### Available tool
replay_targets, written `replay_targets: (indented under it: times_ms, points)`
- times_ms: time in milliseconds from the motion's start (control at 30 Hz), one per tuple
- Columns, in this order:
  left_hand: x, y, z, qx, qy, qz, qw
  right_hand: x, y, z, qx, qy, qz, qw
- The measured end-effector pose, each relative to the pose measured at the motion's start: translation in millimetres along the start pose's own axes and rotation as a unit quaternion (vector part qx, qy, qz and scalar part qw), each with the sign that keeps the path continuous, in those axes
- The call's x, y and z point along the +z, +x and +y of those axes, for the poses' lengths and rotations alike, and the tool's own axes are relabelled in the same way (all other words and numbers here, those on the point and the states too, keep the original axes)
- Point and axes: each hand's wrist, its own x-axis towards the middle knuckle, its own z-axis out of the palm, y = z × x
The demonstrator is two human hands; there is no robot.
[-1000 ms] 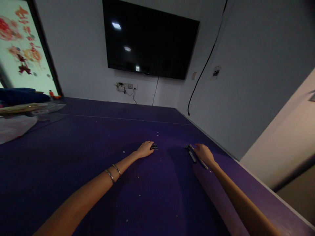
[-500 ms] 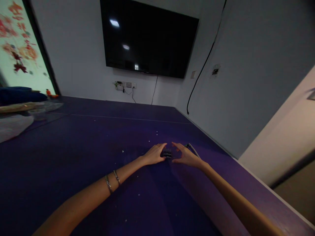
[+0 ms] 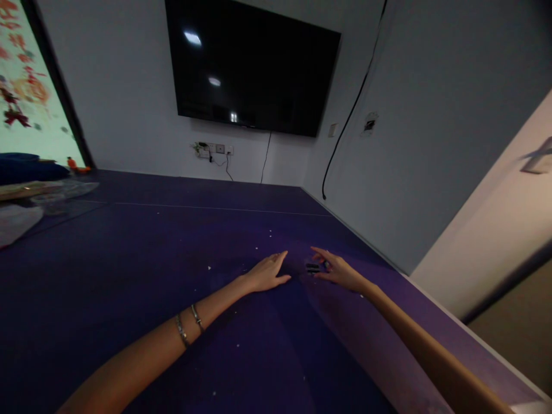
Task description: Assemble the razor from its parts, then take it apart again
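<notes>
My left hand [image 3: 267, 272] lies flat on the dark purple surface [image 3: 129, 270], fingers stretched out and holding nothing. My right hand [image 3: 338, 269] is a little to the right of it, with the thumb and fingers pinched on a small dark object [image 3: 312, 267] that sits low on the surface. Two thin bracelets [image 3: 188, 323] circle my left wrist. The light is dim, and the small object's details are hard to make out.
A large black screen [image 3: 252, 66] hangs on the far wall above a socket strip [image 3: 213, 149] with cables. A grey wall [image 3: 431, 126] borders the surface on the right. Cloth and plastic things [image 3: 30, 187] lie at the far left.
The small dark object passed from under my left hand to my right hand, which let go of a slim metal tool and moved left. My left hand is now flat and empty.
</notes>
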Motion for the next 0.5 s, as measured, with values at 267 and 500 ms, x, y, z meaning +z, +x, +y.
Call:
replay_targets:
  times_ms: [267, 500]
  points:
    - [13, -17, -51, -0.089, 0.079, -0.012, 0.993, -77, -26, 105, 0.12, -0.134, 0.05, 0.982]
    - [29, -16, -56, -0.096, 0.078, 0.025, 0.992, -74, -37, 151, 0.136, -0.137, -0.012, 0.981]
